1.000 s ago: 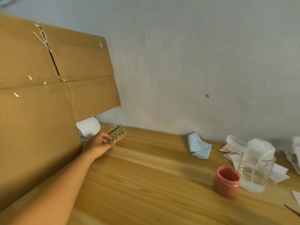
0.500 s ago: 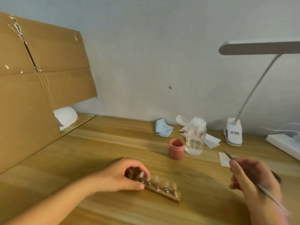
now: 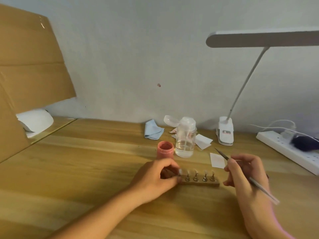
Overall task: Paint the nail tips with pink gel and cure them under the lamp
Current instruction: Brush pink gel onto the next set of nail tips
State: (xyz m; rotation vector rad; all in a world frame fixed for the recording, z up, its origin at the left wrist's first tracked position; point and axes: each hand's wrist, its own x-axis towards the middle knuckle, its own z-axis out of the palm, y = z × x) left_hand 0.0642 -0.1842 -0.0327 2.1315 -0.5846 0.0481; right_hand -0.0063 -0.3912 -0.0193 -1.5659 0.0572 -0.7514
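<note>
At lower centre, the nail-tip holder [image 3: 200, 182] is held steady on the desk [image 3: 86, 161] by the grip of the left hand [image 3: 155, 176]; the brush [image 3: 262, 189] is pinched by the right hand [image 3: 246, 175], readied for the gel jar [image 3: 165, 149] behind.

- Counter [image 3: 86, 161]: pale wood with a streaked grain, smooth, faint sheen.
- Cardboard [image 3: 25, 66]: brown, matt, with a strip of glossy clear tape [image 3: 41, 23].
- Holder strip [image 3: 200, 183]: wood-like, dull brown base carrying shiny metal studs [image 3: 195, 178].
- Nail tips [image 3: 205, 173]: pale, translucent plastic.
- Pink jar [image 3: 165, 150]: matt, looks plastic.
- Bottle [image 3: 185, 138]: clear plastic, frosted cap.
- Cloth [image 3: 153, 131]: soft light-blue fabric, matt, creased.
- Desk lamp [image 3: 262, 38]: smooth white plastic.
- Power strip [image 3: 290, 152]: white plastic, slightly glossy.
- Paper slip [image 3: 217, 160]: thin white paper, matt.
- Brush [image 3: 259, 185]: slim, smooth, pale handle; its material is unclear.
</note>
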